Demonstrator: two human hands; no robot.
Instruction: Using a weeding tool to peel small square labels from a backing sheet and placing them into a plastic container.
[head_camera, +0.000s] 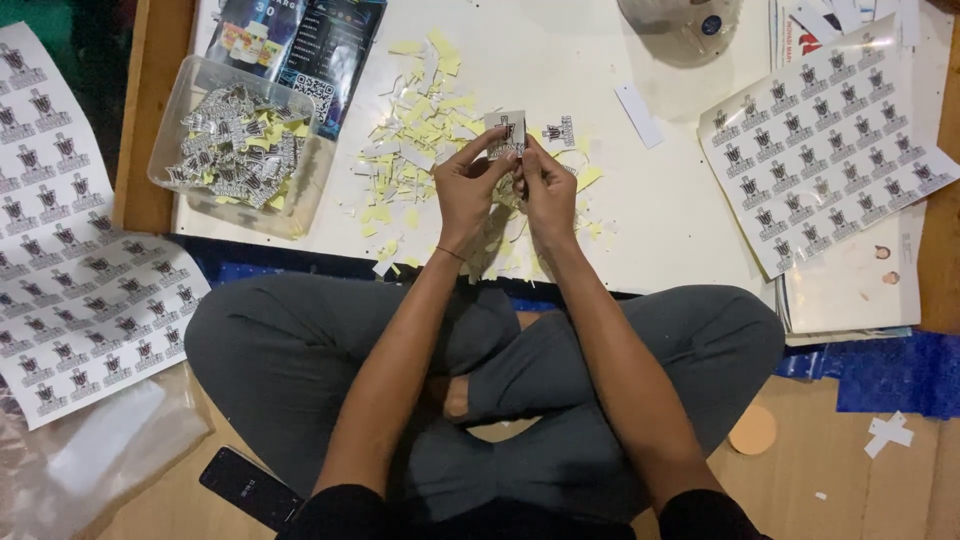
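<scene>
My left hand (468, 188) and my right hand (548, 190) are raised together over the white board (690, 200), both pinching one small cut-out sticker (506, 130) with a black crest on it. The fingertips of both hands meet at its lower edge. Under the hands lies a heap of yellow and white backing scraps (425, 120). One more cut sticker (561, 130) lies flat just right of the held one.
A clear plastic tub (240, 150) of finished stickers stands at the left. Printed sticker sheets lie at far left (80, 260) and at right (825, 140). A black phone (248, 487) rests by my left knee; a round tan disc (753, 431) lies right.
</scene>
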